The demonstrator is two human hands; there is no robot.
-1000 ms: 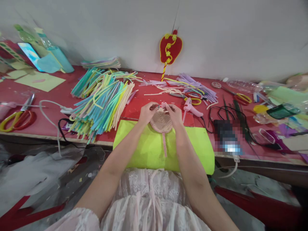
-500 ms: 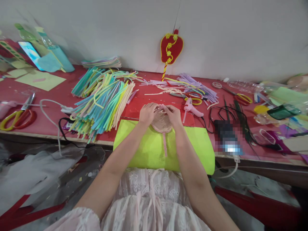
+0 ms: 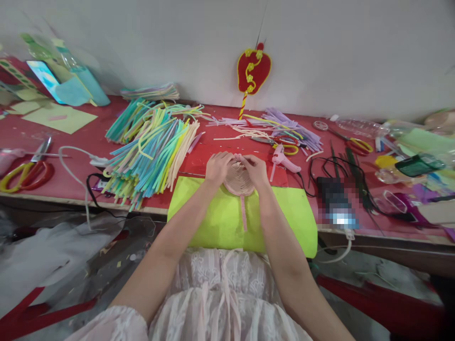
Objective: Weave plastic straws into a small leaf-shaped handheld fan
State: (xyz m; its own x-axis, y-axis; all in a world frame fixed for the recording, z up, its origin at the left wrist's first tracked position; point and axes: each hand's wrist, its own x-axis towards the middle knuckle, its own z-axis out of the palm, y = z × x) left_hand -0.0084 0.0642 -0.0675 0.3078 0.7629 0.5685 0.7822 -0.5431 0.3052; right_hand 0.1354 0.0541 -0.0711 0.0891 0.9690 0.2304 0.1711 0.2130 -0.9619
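A round beige-pink pipe-cleaner fan [image 3: 239, 180] lies over the lime-green sheet [image 3: 202, 222], its pink handle [image 3: 243, 214] pointing toward me. At the fan's far edge, a small curled pink pipe-cleaner piece [image 3: 237, 157] shows between my fingertips. My left hand [image 3: 219, 168] is closed on the fan's upper left rim, fingers bent over it. From the other side, my right hand [image 3: 255, 169] pinches the upper right rim beside the pink piece. My fingers partly hide the piece and the rim.
Left of my hands lies a big heap of pastel pipe cleaners [image 3: 152, 151]. A pink glue gun [image 3: 286, 161] and scissors [image 3: 289, 146] lie to the right, near a pixelated dark device [image 3: 334, 199]. A red fan [image 3: 253, 71] leans against the wall; more scissors [image 3: 26, 175] lie far left.
My left hand has come in closer over the fan's top edge, and both hands now press together around the pink piece. Over the last half second they barely move.
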